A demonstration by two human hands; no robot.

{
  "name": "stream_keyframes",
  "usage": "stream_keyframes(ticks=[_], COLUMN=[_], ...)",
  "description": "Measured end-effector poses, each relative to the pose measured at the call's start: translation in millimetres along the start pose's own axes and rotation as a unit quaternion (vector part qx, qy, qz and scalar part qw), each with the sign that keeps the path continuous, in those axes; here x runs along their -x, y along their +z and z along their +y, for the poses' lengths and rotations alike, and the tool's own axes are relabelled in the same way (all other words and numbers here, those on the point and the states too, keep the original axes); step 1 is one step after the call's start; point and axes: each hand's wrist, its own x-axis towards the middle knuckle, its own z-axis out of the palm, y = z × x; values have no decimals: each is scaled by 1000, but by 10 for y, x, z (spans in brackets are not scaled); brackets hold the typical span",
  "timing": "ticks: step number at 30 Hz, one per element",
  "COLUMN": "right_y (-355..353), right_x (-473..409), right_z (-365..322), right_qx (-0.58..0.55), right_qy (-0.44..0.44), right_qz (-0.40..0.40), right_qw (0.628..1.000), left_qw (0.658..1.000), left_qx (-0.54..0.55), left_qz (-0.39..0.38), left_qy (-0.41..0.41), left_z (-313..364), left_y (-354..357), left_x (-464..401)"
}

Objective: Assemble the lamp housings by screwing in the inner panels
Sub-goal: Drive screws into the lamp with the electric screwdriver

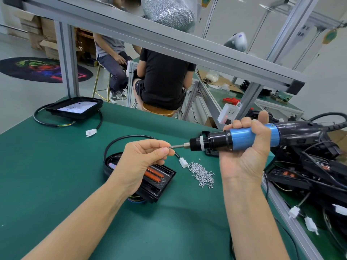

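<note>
Broadly, a green worktop (56, 184) is filling the lower part of the view, and a grey metal frame (169, 42) is crossing above it; beyond the frame two people are sitting on stools with their backs or sides turned; at the right edge a heap of black lamp housings (309, 171) with tangled cables and white plugs is lying beside the worktop; at the far left corner a finished lamp housing (75, 107) is resting face up with its black cable looping round it; near the middle an open lamp housing (157, 181), showing orange strips inside, is lying on the worktop under the left forearm, its black cable curling behind and ending in a white plug (183, 162); the right hand (246, 147) is wrapping its fingers round the blue grip of an electric screwdriver (234, 140), holding it level above the worktop with the bit pointing left; the left hand (144, 156) is pinching its thumb and fingers together right at the bit tip (171, 146), seemingly on a screw, though it is too small to make out; just beside the white plug a small pile of silver screws (201, 174) is lying loose on the worktop.
</note>
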Motion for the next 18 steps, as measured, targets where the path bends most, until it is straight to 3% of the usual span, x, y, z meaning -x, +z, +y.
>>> stream_keyframes(ticks=[7, 18], right_y=[-30, -7], right_x=[-1, 2], right_z=[9, 24], right_qx=[-3, 20], right_qy=[4, 2], right_qz=[-2, 3], right_qw=[1000, 1000], left_qw=[998, 997], left_qx=[62, 63], left_qz=[12, 32], left_qy=[-18, -6], left_z=[-39, -75], left_y=[19, 42], left_x=[18, 37])
